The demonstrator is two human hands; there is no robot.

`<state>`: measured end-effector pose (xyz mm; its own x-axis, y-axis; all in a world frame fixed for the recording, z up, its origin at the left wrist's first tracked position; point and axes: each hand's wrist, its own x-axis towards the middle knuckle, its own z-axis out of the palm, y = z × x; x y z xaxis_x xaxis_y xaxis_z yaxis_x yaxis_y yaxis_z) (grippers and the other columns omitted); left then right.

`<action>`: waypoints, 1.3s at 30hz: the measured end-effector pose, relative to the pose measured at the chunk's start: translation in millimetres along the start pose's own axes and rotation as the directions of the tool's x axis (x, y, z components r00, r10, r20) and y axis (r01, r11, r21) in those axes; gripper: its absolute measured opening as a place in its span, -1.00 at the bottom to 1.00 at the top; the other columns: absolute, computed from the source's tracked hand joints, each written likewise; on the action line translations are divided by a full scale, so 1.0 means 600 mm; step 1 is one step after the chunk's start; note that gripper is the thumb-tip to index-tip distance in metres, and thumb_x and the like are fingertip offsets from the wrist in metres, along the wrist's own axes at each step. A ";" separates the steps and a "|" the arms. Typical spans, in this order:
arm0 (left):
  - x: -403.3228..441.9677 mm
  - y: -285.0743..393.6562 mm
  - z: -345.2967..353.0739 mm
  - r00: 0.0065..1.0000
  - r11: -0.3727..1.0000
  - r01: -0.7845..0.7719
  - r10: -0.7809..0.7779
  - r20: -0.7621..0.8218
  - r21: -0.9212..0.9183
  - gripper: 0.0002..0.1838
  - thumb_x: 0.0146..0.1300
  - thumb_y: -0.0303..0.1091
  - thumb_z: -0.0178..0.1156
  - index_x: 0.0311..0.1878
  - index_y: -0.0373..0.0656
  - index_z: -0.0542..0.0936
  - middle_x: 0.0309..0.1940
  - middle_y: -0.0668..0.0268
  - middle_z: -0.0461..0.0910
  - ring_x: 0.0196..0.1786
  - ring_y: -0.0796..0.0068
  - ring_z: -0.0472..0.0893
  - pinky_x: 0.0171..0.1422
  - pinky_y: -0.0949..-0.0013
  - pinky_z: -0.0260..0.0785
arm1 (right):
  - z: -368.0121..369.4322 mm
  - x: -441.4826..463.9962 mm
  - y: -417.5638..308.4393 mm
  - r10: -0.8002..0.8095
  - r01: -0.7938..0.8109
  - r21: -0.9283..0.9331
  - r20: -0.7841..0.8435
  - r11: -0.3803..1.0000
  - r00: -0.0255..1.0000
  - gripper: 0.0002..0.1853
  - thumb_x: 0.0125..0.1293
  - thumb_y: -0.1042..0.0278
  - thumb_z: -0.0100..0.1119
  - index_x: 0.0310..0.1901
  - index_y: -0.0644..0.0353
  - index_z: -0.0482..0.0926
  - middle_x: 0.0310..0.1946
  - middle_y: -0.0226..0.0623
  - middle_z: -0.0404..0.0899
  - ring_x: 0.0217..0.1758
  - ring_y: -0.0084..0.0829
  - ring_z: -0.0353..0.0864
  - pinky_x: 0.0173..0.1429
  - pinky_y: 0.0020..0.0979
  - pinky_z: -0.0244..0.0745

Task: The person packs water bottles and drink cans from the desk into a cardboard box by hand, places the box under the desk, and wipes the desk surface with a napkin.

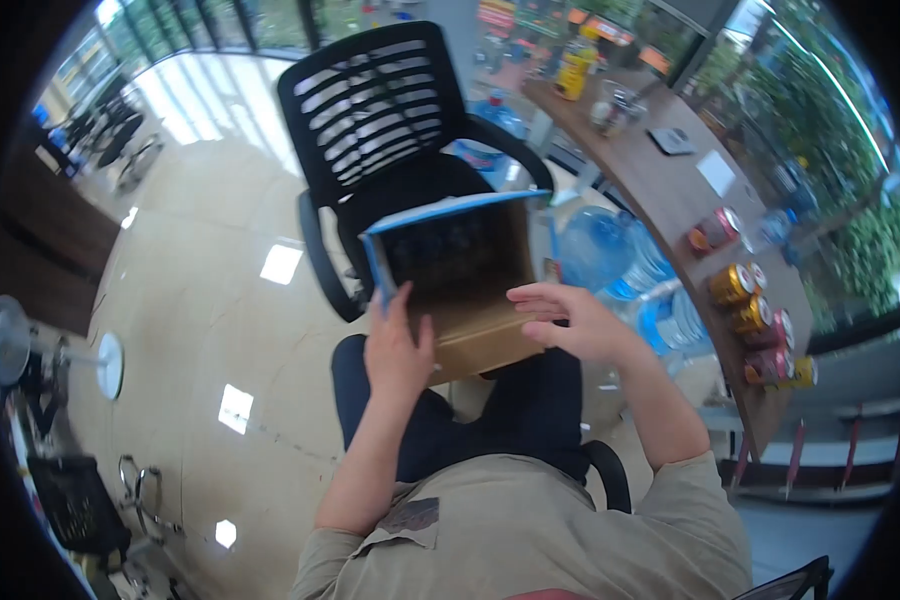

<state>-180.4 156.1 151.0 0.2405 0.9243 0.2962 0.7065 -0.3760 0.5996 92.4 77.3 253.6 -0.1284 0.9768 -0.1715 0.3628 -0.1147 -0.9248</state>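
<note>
A cardboard box (pixel 475 345), blue on the outside and brown inside, is tilted with its opening toward me, between my knees and a black chair. Dim shapes show deep inside it, too dark to make out. My left hand (pixel 398 352) is at the box's left front edge, fingers apart; whether it touches the cardboard I cannot tell. Over the right front part of the opening, my right hand (pixel 577 322) has its fingers stretched out toward the left. Neither hand shows anything held.
The black mesh-back chair (pixel 410 180) faces me. Large blue water bottles (pixel 610 255) stand on the floor at right. A curved wooden counter (pixel 660 200) bears several drink cans (pixel 750 312), a yellow bottle (pixel 576 65) and a clear plastic bottle (pixel 772 230). A white-based stand (pixel 108 365) is at left.
</note>
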 end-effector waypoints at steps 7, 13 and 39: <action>0.027 0.009 0.023 0.998 0.969 0.068 -0.070 -0.003 -0.239 -0.48 0.51 -0.37 0.27 0.51 -0.02 0.52 0.38 -0.13 0.48 0.31 -0.14 0.63 0.27 0.09 0.62 | -0.222 -0.250 -0.095 -0.031 0.004 -0.049 -0.560 0.999 0.828 -0.69 0.56 0.34 0.34 0.22 0.26 0.68 0.07 -0.31 0.80 0.12 -0.51 0.75 0.22 -0.38 0.64; 0.021 0.020 0.002 0.997 0.974 0.077 -0.074 0.020 -0.214 -0.47 0.56 -0.38 0.21 0.55 -0.02 0.46 0.42 -0.15 0.44 0.35 -0.22 0.60 0.30 0.09 0.59 | -0.498 -0.328 -0.046 -0.200 -0.148 -0.277 -0.896 0.949 0.395 -0.69 0.50 0.24 0.41 0.09 0.31 0.74 -0.13 -0.33 0.82 -0.10 -0.55 0.77 0.06 -0.45 0.64; -0.014 0.004 0.021 0.993 0.991 0.117 -0.119 -0.024 -0.066 -0.41 0.48 -0.43 0.21 0.55 0.04 0.46 0.55 -0.31 0.32 0.49 -0.35 0.48 0.52 -0.05 0.42 | -0.793 -0.310 0.189 -0.109 -0.844 -0.248 -0.969 0.476 0.222 -0.52 0.53 0.06 0.38 0.18 0.34 0.58 -0.19 -0.01 0.80 -0.40 -0.20 0.84 -0.42 -0.17 0.73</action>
<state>-172.5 148.2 140.5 0.1387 0.9606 0.2408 0.6842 -0.2687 0.6780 596.7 -31.3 342.3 0.8259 0.4052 0.3921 0.5095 -0.8341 -0.2112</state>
